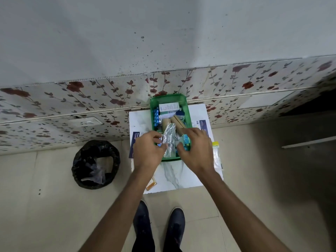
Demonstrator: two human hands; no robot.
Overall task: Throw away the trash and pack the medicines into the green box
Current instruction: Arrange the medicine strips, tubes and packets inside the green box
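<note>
Green box (187, 113) sits on the small white table (181, 177), nearly full. Your left hand (147, 151) pinches a silver blister strip (169, 140); your right hand (194, 151) grips a teal packet (186, 142). Slide both in flat, beside the 2 cardboard tubes (172, 122).

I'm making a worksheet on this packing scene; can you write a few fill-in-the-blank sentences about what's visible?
1. Both hands meet over the ____ box of medicines.
2. The left hand and right hand handle a ____ foil strip.
3. The bin on the floor is lined with a ____ bag.

Missing words: green; silver; black
</note>
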